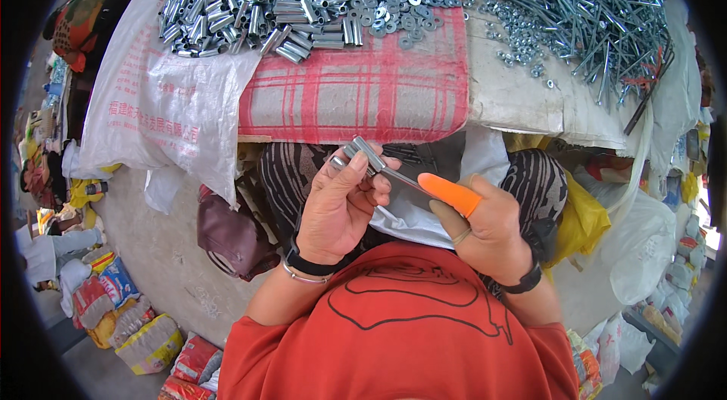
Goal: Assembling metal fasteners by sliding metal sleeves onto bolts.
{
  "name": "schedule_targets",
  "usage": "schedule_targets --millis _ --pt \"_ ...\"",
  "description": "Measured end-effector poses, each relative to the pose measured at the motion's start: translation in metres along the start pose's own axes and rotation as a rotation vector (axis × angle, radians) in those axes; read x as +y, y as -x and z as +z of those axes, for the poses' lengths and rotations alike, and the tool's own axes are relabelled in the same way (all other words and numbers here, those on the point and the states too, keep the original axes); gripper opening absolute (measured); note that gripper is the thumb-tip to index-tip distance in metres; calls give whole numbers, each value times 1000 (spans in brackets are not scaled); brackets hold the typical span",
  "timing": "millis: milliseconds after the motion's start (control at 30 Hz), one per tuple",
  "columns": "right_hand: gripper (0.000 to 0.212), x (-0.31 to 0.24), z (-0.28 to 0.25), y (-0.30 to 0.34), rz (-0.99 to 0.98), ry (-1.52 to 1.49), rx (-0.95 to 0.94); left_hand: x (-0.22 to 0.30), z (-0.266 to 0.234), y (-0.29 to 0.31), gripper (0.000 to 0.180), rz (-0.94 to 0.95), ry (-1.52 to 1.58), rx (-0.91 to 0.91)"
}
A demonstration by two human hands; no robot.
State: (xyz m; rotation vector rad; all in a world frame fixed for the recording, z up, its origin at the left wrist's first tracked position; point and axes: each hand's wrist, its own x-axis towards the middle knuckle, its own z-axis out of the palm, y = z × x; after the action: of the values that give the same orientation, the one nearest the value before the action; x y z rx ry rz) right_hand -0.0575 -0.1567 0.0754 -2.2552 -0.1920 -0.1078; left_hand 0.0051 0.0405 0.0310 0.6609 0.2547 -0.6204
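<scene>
The left hand [341, 207] closes its grip on short, shiny silver metal tubes [366, 153] before the cloth-covered counter [352, 101], apparently steadying them; the right hand [492, 230] pinches a thin grey metal rod [405, 180] angled toward them; a similar tube heap [254, 10] lies far left, presumably for easy reach.

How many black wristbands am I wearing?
2: a black wristband on your left wrist, beside a thin silver bangle, and another black wristband on your right wrist.
</scene>
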Motion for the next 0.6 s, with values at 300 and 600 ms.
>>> schedule_targets --millis 300,600 --pt "46 13 20 -9 117 -356 -83 -16 15 -1 12 7 -186 -4" --pt "47 6 24 -50 47 -340 97 -28 29 -18 16 -97 -335 -201"
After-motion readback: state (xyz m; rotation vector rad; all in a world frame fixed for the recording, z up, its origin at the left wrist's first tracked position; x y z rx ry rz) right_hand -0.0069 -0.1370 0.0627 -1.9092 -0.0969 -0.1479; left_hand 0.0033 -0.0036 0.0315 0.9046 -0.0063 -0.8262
